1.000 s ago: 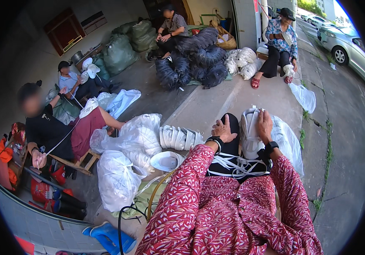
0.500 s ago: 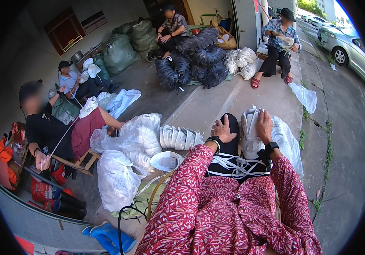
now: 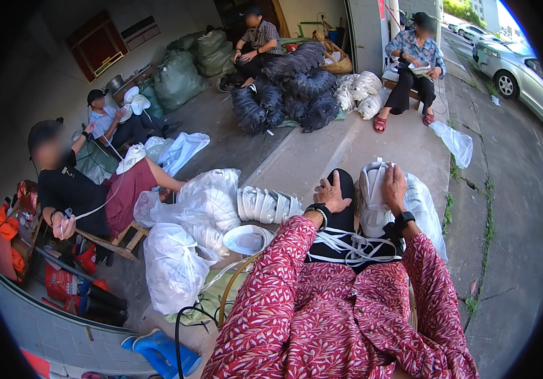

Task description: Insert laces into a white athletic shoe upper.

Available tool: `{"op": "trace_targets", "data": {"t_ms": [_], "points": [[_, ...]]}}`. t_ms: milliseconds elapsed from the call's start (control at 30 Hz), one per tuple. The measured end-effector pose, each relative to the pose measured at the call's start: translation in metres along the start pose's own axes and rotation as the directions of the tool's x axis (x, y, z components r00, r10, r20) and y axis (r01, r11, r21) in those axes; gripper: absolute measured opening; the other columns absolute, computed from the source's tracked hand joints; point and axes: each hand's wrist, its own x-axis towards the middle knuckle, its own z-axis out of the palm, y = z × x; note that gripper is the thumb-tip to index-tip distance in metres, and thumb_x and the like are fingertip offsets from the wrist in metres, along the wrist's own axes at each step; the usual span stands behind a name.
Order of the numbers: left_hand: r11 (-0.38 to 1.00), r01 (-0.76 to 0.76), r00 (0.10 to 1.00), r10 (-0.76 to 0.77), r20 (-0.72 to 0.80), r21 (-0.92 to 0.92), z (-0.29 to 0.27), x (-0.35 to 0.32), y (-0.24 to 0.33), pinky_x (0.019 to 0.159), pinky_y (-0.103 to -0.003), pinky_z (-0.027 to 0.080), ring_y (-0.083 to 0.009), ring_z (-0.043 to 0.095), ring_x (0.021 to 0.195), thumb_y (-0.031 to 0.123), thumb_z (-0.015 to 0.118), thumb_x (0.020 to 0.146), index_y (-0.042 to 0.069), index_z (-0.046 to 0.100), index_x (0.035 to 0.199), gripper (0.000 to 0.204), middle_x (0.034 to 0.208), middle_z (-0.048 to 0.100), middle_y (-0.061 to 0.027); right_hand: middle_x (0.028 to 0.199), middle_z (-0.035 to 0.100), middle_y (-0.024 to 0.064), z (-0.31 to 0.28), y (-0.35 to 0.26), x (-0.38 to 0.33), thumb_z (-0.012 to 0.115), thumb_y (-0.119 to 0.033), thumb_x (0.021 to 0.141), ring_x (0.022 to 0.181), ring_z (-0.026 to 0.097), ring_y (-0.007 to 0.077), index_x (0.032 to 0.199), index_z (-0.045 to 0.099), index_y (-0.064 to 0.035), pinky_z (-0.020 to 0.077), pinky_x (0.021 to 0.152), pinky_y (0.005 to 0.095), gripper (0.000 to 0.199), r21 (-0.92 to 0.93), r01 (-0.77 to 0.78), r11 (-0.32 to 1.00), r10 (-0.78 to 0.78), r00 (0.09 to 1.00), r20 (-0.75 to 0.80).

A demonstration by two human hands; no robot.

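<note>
My left hand lies on my black-trousered knee, fingers spread, holding nothing. Just right of it, my right hand rests along the side of a stack of white shoe uppers, its fingers stretched out over the edge. That stack sits on my right leg. Across my lap runs a loose bundle of white shoelaces. Left of my knee stands a row of nested white shoe uppers, with a single white upper in front of it.
Filled clear plastic bags stand at my left. Bundles of black uppers are heaped farther off, near white bundles. Several co-workers sit around; one at left handles a lace. Blue boots lie lower left. A car is parked right.
My hands have stayed in place. The co-worker at the far right has lowered a pale piece toward the lap. The near-left co-worker's lower hand and lace have shifted slightly.
</note>
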Motion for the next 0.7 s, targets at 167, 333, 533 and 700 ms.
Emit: {"op": "trace_targets", "data": {"t_ms": [167, 333, 533, 700], "points": [[1.000, -0.011, 1.000, 0.011, -0.007, -0.001, 0.0005, 0.0011, -0.0001, 0.093, -0.052, 0.040, -0.0487, 0.044, 0.112, 0.044, 0.068, 0.073, 0.013, 0.002, 0.144, 0.102, 0.130, 0.031, -0.0323, 0.095, 0.058, 0.0252, -0.0006, 0.0031, 0.0015, 0.038, -0.027, 0.096, 0.088, 0.055, 0.0425, 0.101, 0.054, -0.0014, 0.0430, 0.077, 0.0459, 0.030, -0.003, -0.006, 1.000, 0.006, 1.000, 0.010], [1.000, -0.012, 1.000, 0.012, -0.019, -0.004, 0.0013, 0.0005, -0.0021, 0.092, -0.052, 0.040, -0.0487, 0.045, 0.111, 0.043, 0.069, 0.073, 0.013, 0.002, 0.144, 0.103, 0.130, 0.031, -0.0323, 0.097, 0.058, 0.0251, -0.0026, -0.0005, -0.0002, 0.038, -0.027, 0.097, 0.089, 0.055, 0.0423, 0.103, 0.055, -0.0015, 0.0433, 0.077, 0.0456, 0.032, 0.007, -0.004, 1.000, 0.003, 1.000, 0.016], [1.000, -0.016, 1.000, 0.016, -0.026, -0.001, 0.0032, 0.0017, -0.0027, 0.092, -0.052, 0.041, -0.0485, 0.045, 0.111, 0.043, 0.070, 0.072, 0.013, 0.002, 0.144, 0.103, 0.129, 0.032, -0.0318, 0.098, 0.059, 0.0252, -0.0015, 0.0028, 0.0002, 0.038, -0.028, 0.097, 0.090, 0.055, 0.0428, 0.104, 0.054, -0.0015, 0.0432, 0.078, 0.0462, 0.032, -0.022, -0.009, 1.000, 0.009, 1.000, 0.011], [1.000, -0.013, 1.000, 0.013, -0.019, 0.002, 0.0016, 0.0010, -0.0018, 0.092, -0.051, 0.041, -0.0487, 0.045, 0.111, 0.043, 0.069, 0.073, 0.013, 0.002, 0.144, 0.103, 0.129, 0.032, -0.0321, 0.096, 0.058, 0.0253, -0.0014, 0.0033, 0.0008, 0.038, -0.028, 0.097, 0.088, 0.055, 0.0429, 0.103, 0.054, -0.0017, 0.0429, 0.076, 0.0468, 0.031, -0.026, -0.004, 1.000, 0.004, 1.000, 0.006]]}}
